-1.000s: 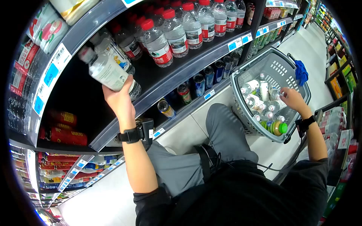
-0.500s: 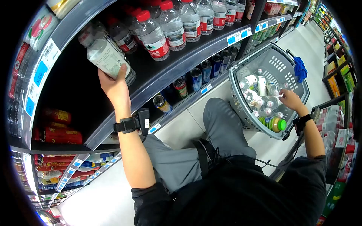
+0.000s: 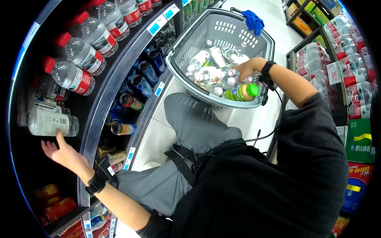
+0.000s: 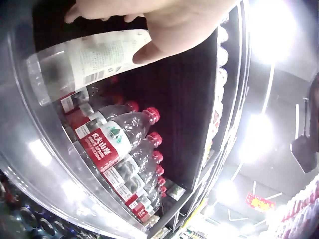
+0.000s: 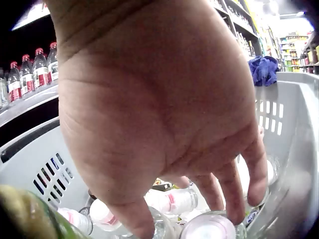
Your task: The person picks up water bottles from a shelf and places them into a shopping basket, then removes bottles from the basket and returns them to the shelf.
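A clear bottle with a pale label (image 3: 49, 121) lies on its side on the dark shelf. My left hand (image 3: 69, 156) is just below it, fingers spread and the thumb at its label. In the left wrist view the thumb of my left hand (image 4: 164, 25) overlaps the label of the bottle (image 4: 94, 59). My right hand (image 3: 248, 68) reaches into the grey basket (image 3: 194, 33), above several clear bottles. In the right wrist view, fingers of my right hand (image 5: 159, 104) point loosely down around a pale bottle top (image 5: 208, 229); contact is unclear.
Red-capped water bottles (image 3: 77, 77) stand farther along the shelf, with drink cans (image 3: 141, 85) on the level below. A green-capped bottle (image 3: 242, 92) lies in the basket; a blue cloth (image 3: 253, 22) hangs on its rim. Packed bottles (image 3: 313, 63) are at the right.
The head view has turned, bringing the basket nearer its centre. My left hand, which gripped the tilted bottle, has loosened its fingers, and the bottle lies on the shelf. My right hand remains at the basket.
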The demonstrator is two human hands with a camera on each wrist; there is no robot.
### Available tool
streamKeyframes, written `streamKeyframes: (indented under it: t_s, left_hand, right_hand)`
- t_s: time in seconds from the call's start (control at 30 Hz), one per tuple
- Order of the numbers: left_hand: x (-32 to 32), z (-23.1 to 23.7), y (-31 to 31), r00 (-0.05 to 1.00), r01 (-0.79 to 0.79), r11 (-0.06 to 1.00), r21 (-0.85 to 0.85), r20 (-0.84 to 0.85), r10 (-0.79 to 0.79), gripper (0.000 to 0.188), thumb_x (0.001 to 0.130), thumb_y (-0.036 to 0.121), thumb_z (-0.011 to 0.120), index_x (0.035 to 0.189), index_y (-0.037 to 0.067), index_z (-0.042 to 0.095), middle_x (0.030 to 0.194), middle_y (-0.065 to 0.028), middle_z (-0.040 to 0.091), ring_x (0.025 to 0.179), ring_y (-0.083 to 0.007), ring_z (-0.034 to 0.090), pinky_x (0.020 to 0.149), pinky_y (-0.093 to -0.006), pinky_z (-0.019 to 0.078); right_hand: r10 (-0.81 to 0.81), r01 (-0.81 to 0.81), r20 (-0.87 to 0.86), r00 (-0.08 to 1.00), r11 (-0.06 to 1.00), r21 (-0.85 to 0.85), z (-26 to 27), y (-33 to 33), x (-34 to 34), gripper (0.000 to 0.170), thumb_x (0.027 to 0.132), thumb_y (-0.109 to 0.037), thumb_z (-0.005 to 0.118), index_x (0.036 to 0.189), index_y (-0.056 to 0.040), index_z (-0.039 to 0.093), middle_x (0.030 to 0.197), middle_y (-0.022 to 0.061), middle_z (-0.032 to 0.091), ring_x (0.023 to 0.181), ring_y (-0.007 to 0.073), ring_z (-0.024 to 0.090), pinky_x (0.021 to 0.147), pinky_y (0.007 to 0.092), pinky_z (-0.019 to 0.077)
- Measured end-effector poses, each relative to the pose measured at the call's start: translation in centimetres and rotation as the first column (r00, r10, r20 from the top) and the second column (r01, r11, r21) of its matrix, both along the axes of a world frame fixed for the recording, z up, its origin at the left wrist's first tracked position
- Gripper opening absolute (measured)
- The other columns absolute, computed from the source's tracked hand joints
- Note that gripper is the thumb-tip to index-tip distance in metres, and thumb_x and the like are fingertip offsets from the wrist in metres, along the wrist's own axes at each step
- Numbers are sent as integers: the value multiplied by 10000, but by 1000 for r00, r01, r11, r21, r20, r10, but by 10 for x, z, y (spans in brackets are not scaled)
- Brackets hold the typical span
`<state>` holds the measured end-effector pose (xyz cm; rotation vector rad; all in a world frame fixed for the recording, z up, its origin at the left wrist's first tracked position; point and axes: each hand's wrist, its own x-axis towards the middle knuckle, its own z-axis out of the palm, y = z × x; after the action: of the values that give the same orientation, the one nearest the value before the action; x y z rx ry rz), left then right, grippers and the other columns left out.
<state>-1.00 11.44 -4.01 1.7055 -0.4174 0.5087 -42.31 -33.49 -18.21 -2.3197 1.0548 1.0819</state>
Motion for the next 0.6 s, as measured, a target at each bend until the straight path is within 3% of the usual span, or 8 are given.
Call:
streamKeyframes:
  t_s: [0.2,0.3,0.4,0.43,0.5,0.53,0.57,0.6]
  left_hand:
    - [-18,10,13,995,30,999,-15,95,-28,549,909,138,659,1367,-46,420,1395,-181,451,1306,-269,424,1096,-395,345]
    - [-19,7,11,990,106,990,-92,108,-96,441,920,96,649,1302,-36,474,1290,-148,532,1174,-219,512,1042,-355,390]
    - [-35,11,4,995,91,992,-93,51,-86,428,880,88,691,1254,4,502,1199,-119,525,1118,-215,535,951,-366,464]
    - [-44,-3,-19,980,169,983,73,99,-175,436,865,89,701,1247,13,505,1218,-125,498,1127,-220,532,938,-371,479]
    - [-41,8,-7,990,117,992,-48,86,-112,380,850,107,688,1192,40,539,1204,-122,499,1149,-248,506,945,-384,461]
    - [-62,7,-27,966,165,978,128,179,-187,352,826,103,681,1154,58,562,1178,-126,501,1107,-263,503,917,-384,451]
    - [-63,10,9,977,45,998,43,209,-53,337,806,86,673,1125,64,569,1170,-137,494,1094,-280,484,886,-385,447]
    - [-71,14,5,976,87,993,75,195,-100,326,805,75,663,1115,62,562,1175,-147,485,1123,-303,471,933,-405,421]
  right_hand:
    - [349,-363,173,921,931,50,37,25,57,693,704,-171,718,1358,-111,500,1211,202,623,1110,345,598,918,431,477]
    - [662,-661,225,714,744,-92,40,39,71,645,700,-182,744,1315,-179,551,1043,200,678,993,378,644,858,467,498]
    - [737,-731,10,676,672,-117,52,48,88,710,761,-206,716,1416,-254,446,947,171,682,898,347,671,757,462,521]
    - [765,-730,137,629,643,-232,41,57,35,733,784,-218,698,1449,-270,394,945,158,682,861,330,676,728,440,533]
    - [721,-710,100,685,692,-130,60,52,93,699,791,-236,695,1434,-256,423,957,150,684,866,307,680,743,420,543]
    - [827,-784,127,548,560,-268,43,64,52,672,794,-250,690,1421,-247,448,971,144,683,848,304,681,742,414,551]
    - [875,-855,26,484,479,-201,37,32,89,676,784,-253,695,1418,-239,458,926,146,688,803,307,683,718,429,556]
    - [802,-761,192,566,598,-251,56,65,75,453,709,-240,688,1143,-137,613,739,175,646,704,375,639,665,469,533]
